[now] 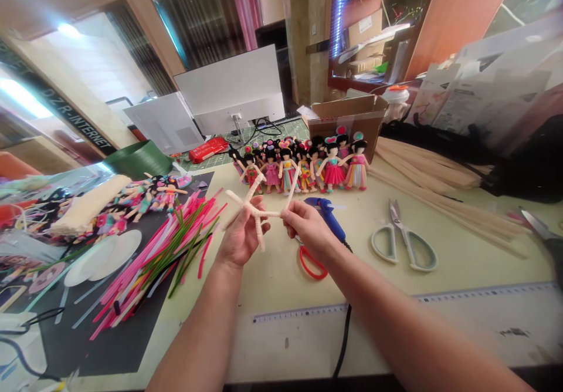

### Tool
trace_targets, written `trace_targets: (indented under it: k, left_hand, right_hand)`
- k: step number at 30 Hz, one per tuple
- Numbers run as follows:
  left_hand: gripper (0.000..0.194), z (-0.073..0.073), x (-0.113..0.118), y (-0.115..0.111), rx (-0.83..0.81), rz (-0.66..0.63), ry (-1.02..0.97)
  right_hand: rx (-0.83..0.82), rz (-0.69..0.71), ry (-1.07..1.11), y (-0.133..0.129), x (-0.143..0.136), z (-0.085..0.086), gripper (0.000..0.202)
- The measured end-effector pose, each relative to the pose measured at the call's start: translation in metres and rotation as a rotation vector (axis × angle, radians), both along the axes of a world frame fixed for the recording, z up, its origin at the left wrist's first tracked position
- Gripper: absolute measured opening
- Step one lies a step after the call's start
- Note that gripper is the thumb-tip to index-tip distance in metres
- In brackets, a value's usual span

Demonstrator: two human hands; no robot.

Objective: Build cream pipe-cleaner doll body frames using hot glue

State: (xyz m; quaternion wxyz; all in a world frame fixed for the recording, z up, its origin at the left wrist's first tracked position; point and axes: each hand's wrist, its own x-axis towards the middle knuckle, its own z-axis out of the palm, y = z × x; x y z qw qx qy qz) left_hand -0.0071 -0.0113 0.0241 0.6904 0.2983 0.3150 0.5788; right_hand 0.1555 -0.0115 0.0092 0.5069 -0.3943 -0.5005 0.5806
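Observation:
Between my hands, above the table, is a cream pipe-cleaner figure (250, 207) with several limbs sticking out. My left hand (241, 236) grips it near its middle, fingers closed round the fuzzy stems. With thumb and forefinger, my right hand (303, 222) pinches one long limb on the right, where it bends sharply upward. Behind the figure stands a group of finished pipe-cleaner dolls (288, 166) with black hair and bright skirts. Beneath my right wrist lie red-handled scissors (313, 264), partly hidden, and a blue glue gun (329, 217).
Grey-handled scissors (402, 239) lie to the right, above a long ruler (303, 313). Loose pink and green pipe cleaners (176, 245) cover a dark mat at left, beside white plates (116, 254). Beige pipe cleaners (422, 166) lie at far right; a cardboard box (347, 113) stands behind the dolls.

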Motion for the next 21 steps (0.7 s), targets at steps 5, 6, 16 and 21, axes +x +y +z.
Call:
trace_targets:
  k: [5,6,16,21]
  left_hand:
    - [0.035,-0.009,0.006,0.004,-0.064,0.063,0.098]
    - [0.035,-0.011,0.008,0.005,-0.078,0.062,0.106]
    - [0.038,-0.02,0.012,0.01,-0.22,0.029,0.084]
    - [0.037,-0.025,0.012,0.011,-0.202,0.031,0.133]
  right_hand:
    - [0.355,-0.268,-0.368,-0.005,0.003,0.01,0.02]
    - [0.436,-0.311,-0.439,-0.007,0.004,0.011,0.019]
    - [0.734,-0.366,-0.832,-0.009,0.003,0.005,0.021]
    - [0.742,-0.34,-0.903,-0.011,0.002,0.004,0.019]
